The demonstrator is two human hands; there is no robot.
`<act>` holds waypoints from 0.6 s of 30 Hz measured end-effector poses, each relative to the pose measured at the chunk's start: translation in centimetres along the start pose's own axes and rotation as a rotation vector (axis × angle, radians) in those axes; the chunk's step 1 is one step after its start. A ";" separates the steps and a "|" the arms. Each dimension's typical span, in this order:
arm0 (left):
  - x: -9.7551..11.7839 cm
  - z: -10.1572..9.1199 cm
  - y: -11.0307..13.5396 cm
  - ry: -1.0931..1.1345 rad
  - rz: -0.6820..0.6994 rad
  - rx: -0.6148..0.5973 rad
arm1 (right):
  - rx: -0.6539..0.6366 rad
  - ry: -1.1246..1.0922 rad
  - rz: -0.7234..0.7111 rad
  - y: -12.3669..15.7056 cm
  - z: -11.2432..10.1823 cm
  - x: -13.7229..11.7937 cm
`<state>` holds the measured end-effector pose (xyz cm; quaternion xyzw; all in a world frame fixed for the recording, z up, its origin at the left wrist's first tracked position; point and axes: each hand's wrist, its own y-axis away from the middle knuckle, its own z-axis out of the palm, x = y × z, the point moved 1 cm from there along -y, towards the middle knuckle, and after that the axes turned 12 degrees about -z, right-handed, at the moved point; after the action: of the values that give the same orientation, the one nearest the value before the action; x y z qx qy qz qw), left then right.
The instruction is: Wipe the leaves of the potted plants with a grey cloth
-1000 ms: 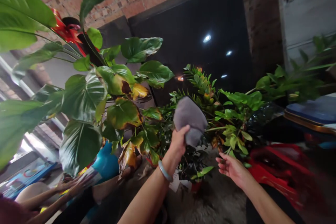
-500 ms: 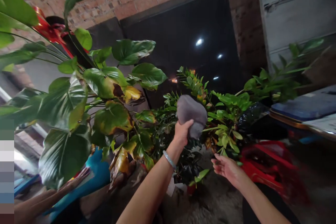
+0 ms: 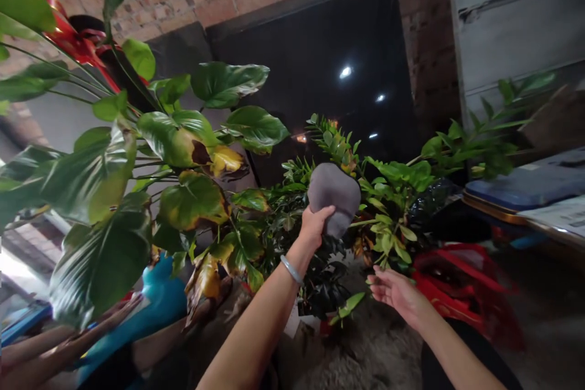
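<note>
My left hand (image 3: 315, 224), with a pale bangle on its wrist, grips the lower left edge of a grey, flat, rounded piece (image 3: 335, 195) that looks like soft cloth or a pad. The thumb lies over its front face; the fingers behind are hidden. This piece is held up before the green potted plants (image 3: 388, 219). Lower on the right, my right hand (image 3: 395, 292) is half turned up, its fingers loosely bent and apart, with nothing visible in them. Small leaves stand close to its fingertips.
A large-leaved plant (image 3: 196, 201) with browned leaves fills the left. Past it, a person in a turquoise top (image 3: 159, 292) sits low. On the right are a red bag (image 3: 457, 292) and a table with a blue-topped case (image 3: 507, 192). A dark glossy panel (image 3: 320, 61) stands behind.
The grey piece has turned and now shows a flatter, broader face. My left hand has shifted slightly left with it. My right hand stays almost where it was; the view has moved slightly.
</note>
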<state>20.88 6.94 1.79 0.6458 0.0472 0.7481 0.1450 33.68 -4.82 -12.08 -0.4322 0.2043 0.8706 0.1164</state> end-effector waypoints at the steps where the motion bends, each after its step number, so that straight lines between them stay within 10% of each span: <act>1: -1.1 -0.1 0.3 -0.032 -0.049 0.017 | 0.009 0.005 0.003 0.1 0.1 0.0; 5: -6.1 -2.8 3.7 -0.191 -0.293 -0.051 | 0.069 0.037 0.027 0.0 -0.2 0.4; 8: -5.9 -4.7 6.1 -0.241 -0.340 -0.139 | 0.072 0.036 0.029 -0.5 -0.7 0.6; 14: 0.8 -3.8 4.1 0.004 0.098 -0.060 | 0.036 0.027 0.019 -0.9 0.0 0.5; 18: -2.1 -4.1 2.7 0.019 0.062 0.096 | -0.020 -0.016 0.021 -0.4 0.8 0.7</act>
<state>16.68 4.29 -0.23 0.6461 0.0643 0.7552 0.0905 32.87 -4.07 -12.26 -0.4244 0.1991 0.8771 0.1047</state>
